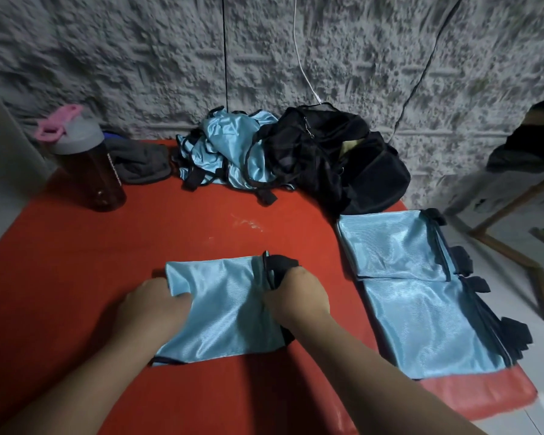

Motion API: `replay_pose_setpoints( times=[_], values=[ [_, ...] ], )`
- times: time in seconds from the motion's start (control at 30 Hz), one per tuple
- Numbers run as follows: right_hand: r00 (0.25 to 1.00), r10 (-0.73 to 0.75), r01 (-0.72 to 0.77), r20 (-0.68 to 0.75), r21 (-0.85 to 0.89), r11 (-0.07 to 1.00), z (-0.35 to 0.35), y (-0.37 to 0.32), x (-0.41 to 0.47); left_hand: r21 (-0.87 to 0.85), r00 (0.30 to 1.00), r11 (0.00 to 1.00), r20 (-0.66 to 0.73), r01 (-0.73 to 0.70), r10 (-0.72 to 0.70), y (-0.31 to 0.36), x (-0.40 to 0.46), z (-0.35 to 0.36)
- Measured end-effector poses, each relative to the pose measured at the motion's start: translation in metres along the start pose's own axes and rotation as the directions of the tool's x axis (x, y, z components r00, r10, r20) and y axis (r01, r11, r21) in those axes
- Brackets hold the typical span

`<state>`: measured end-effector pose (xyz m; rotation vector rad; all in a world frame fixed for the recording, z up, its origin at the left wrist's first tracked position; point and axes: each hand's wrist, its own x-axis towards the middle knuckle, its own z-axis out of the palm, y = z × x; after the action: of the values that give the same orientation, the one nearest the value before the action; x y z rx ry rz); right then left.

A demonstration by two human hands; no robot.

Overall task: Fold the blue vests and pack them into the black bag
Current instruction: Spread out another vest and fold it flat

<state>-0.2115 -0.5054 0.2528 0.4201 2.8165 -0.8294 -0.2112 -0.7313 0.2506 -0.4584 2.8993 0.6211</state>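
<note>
Folding in progress near the middle of the flat red table (107, 277): left hand (151, 304) gripping the left edge of a half-folded shiny light-blue vest with black trim (226, 312), fingers curled under the fabric, probably keeping the layers squared; right hand (296, 296) pinching the vest's black-trimmed right edge, fingertips hidden in the cloth, apparently lining the black strap up before the next fold. Lying at the right edge of the table, a flat stack of folded blue vests (415, 296), black tabs all pointing right, seemingly set aside there within easy reach of the bag. Sitting at the far right against the rough grey wall (139, 58), a soft black mesh bag (333, 158), unzipped at the top and slumping, evidently awaiting packing. Touching the bag's left side, a crumpled heap of unfolded blue vests (220, 152), presumably kept far to leave the near surface for folding. Standing far left, a dark brown bottle with a grey lid and pink loop (85, 164), beside a folded grey cloth (139, 163).
</note>
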Motion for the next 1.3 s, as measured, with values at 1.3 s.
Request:
replay_pose_setpoints(
  times=[1.3],
  values=[
    [0.999, 0.044, -0.045, 0.011, 0.407, 0.912, -0.169, 0.13, -0.023, -0.739, 0.84, 0.672, 0.329, -0.057, 0.432, 0.102, -0.072, 0.0]
  ],
)
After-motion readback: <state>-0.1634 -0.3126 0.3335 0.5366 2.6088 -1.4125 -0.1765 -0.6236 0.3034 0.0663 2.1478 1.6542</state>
